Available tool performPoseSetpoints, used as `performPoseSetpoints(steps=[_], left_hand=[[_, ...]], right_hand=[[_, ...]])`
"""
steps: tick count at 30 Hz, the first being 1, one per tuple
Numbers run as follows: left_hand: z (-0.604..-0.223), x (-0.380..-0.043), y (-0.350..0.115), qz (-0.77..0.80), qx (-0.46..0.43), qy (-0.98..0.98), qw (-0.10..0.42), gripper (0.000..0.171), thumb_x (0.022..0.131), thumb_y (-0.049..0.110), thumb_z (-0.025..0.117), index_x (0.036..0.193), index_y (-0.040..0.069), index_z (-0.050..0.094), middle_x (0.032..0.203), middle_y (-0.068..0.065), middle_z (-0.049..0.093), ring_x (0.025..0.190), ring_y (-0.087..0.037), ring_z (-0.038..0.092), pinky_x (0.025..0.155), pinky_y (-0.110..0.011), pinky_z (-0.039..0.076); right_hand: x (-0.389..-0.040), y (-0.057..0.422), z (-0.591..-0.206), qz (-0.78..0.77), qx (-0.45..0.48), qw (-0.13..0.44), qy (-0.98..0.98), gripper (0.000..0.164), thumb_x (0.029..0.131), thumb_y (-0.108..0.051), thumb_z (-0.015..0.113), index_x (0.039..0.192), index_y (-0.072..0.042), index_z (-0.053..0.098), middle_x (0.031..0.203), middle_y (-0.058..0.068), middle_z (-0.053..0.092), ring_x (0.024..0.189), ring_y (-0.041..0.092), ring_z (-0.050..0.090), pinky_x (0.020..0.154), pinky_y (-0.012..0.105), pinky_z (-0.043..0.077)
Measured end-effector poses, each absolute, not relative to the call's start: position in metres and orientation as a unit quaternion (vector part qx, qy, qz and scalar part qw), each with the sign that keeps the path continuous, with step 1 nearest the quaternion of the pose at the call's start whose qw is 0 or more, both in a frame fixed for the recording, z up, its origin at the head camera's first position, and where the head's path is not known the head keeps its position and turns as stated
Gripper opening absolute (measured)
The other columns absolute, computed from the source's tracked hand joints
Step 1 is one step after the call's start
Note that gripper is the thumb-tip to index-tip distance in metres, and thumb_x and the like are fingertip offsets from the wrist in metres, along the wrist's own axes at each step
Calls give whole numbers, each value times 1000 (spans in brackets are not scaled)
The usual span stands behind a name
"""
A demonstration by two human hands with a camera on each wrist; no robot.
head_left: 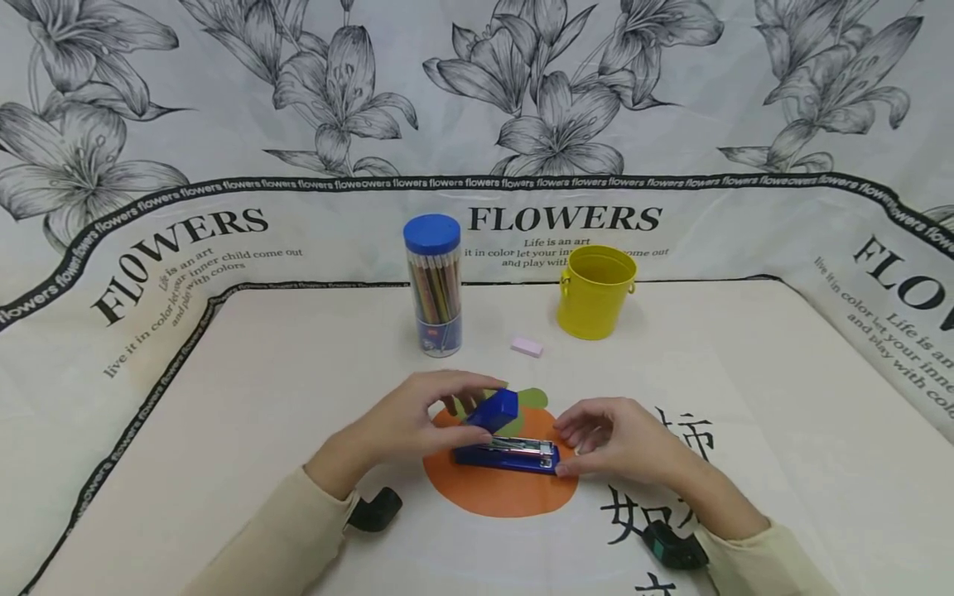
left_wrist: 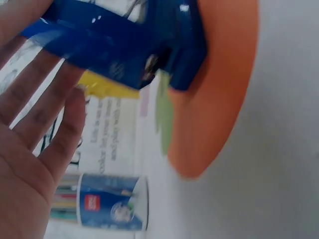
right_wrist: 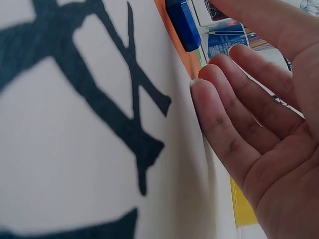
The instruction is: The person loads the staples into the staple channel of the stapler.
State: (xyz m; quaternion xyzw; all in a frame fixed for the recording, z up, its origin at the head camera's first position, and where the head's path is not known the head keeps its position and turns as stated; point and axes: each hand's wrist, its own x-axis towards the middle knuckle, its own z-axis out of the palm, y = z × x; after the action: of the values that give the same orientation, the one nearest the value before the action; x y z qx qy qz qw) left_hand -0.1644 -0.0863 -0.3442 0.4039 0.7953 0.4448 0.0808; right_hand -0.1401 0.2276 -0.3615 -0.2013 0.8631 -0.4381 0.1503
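A blue stapler [head_left: 507, 460] lies over an orange fruit print on the table, its top arm [head_left: 498, 409] swung up and its metal staple channel [head_left: 525, 445] bare. My left hand [head_left: 413, 418] grips the raised top arm, thumb on the near side and fingers on the far side. In the left wrist view the blue stapler body [left_wrist: 104, 50] runs out from the fingers. My right hand [head_left: 626, 439] is at the base's right end, with the thumb tip right at its edge. The other right fingers [right_wrist: 239, 99] are gently bent and hold nothing.
Behind the stapler stand a clear tube of pencils [head_left: 435, 290] with a blue lid and a yellow bucket [head_left: 596, 294]. Between them lies a pale pink eraser [head_left: 527, 347]. A flower-printed cloth [head_left: 358, 232] rises at the back and sides.
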Motion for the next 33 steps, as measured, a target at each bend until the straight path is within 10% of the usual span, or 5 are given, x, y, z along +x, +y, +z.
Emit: performPoseSetpoints(steps=[33], left_hand=[[-353, -150, -34, 255, 418, 871, 36, 30, 96, 43, 68, 122, 29, 73, 118, 14, 66, 111, -7, 58, 98, -32, 46]], right_hand=[[-141, 238, -364, -480, -245, 127, 833, 91, 71, -19, 94, 146, -7, 44, 132, 12, 57, 119, 29, 58, 96, 34, 49]])
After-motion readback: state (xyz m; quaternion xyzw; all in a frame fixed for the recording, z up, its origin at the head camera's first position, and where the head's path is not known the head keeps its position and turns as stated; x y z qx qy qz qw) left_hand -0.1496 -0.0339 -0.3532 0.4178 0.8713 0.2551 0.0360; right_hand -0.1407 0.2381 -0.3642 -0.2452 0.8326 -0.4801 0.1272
